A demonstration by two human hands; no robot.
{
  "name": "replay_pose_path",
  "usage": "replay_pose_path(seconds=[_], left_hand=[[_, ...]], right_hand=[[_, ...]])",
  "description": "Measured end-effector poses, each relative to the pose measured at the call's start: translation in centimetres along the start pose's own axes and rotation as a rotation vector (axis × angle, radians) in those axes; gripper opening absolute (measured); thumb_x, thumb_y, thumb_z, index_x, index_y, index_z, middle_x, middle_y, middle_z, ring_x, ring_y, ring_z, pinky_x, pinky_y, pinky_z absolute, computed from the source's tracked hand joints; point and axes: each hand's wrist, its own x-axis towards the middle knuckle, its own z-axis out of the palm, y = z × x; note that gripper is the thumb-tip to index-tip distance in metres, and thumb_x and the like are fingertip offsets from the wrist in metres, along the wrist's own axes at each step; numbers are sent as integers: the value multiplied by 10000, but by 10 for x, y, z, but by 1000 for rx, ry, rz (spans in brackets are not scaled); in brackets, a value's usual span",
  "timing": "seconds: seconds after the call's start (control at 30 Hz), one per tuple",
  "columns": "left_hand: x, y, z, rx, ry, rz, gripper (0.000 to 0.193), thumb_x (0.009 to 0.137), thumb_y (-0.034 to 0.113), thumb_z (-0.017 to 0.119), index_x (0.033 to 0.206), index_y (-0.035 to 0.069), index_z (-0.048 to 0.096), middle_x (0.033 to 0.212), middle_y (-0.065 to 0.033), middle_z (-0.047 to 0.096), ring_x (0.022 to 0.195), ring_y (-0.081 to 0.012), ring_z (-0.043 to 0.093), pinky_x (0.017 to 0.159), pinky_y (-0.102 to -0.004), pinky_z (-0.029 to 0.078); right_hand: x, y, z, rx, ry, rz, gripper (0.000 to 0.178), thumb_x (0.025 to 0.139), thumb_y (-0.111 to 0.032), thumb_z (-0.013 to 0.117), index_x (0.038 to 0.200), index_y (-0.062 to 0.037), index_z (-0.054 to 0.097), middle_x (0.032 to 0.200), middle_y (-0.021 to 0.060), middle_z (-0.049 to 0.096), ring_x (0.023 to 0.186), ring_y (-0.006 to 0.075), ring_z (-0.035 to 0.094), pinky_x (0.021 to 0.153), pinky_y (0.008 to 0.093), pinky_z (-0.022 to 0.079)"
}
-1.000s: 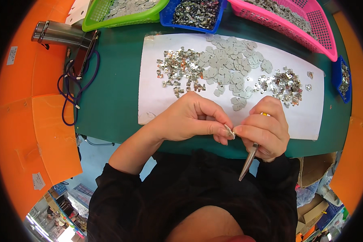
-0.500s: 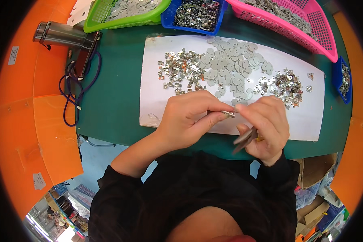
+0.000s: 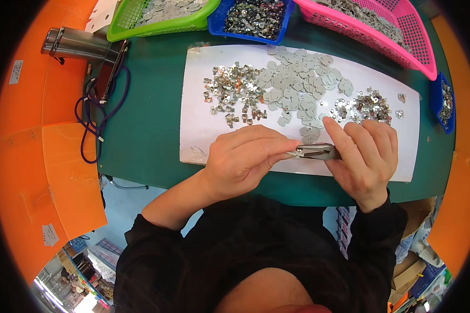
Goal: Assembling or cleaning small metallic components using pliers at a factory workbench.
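My left hand point(image 3: 237, 161) is closed in a pinch on a small metal part point(image 3: 293, 153), mostly hidden by the fingertips. My right hand point(image 3: 369, 164) grips pliers point(image 3: 318, 152), index finger stretched out along them. The pliers' jaws point left and meet the part at my left fingertips; whether they bite on it I cannot tell. Just beyond the hands, a white board point(image 3: 197, 115) bears a heap of flat grey plates point(image 3: 297, 83). Small shiny metal clips point(image 3: 236, 88) lie left of the plates, and more small metal pieces point(image 3: 372, 107) lie to their right.
Along the far edge stand a green basket point(image 3: 167, 26), a blue tray point(image 3: 248, 37) and a pink basket point(image 3: 373, 47), all holding small parts. A smaller blue tray point(image 3: 444, 104) sits far right. At left are a steel flask point(image 3: 81, 44) and a purple cord point(image 3: 125, 94) on the green table point(image 3: 141, 125).
My right hand has swung the pliers up from a downward tilt, bringing their jaws to the part at my left fingertips. My left hand has barely moved.
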Motion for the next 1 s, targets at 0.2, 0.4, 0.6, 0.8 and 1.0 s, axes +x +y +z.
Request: replay_pose_path(seconds=[0.2, 0.4, 0.6, 0.8, 1.0], left_hand=[[0, 1, 1, 22, -6, -24, 310, 737, -59, 759, 1036, 15, 725, 872, -115, 708, 747, -241, 694, 636, -306, 555], [-2, 3, 4, 105, 48, 1, 260, 790, -51, 713, 1044, 5, 723, 896, -138, 711, 764, -239, 699, 650, -291, 556], [-4, 8, 7, -113, -40, -211, 198, 900, -50, 598, 1069, -30, 700, 896, -153, 708, 773, -227, 699, 695, -283, 548], [-7, 0, 8, -157, 21, -241, 185, 907, -70, 576, 1050, -39, 688, 846, -141, 697, 749, -216, 690, 680, -292, 545], [-2, -8, 4, 311, 77, 196, 240, 763, -115, 628, 986, -49, 690, 810, -139, 668, 666, -251, 662, 577, -310, 543]], right_hand=[[4, -2, -3, 4, 4, 16, 574, 542, -196, 725, 1107, -96, 726, 879, 37, 581, 806, 240, 555, 714, 382, 456], [0, -4, -1, 68, -45, 59, 587, 525, -162, 745, 1106, -87, 715, 801, 21, 557, 718, 215, 533, 643, 350, 436], [-1, -13, 5, 203, -114, 155, 401, 606, -49, 764, 1001, -74, 697, 768, 41, 599, 683, 228, 558, 613, 348, 442], [4, -18, 3, 354, -142, 306, 248, 692, -64, 770, 919, -55, 671, 734, 65, 599, 652, 245, 557, 579, 328, 426], [14, -13, -14, 834, -471, 558, 231, 822, -232, 754, 789, -22, 664, 645, 132, 599, 546, 305, 572, 522, 348, 432]])
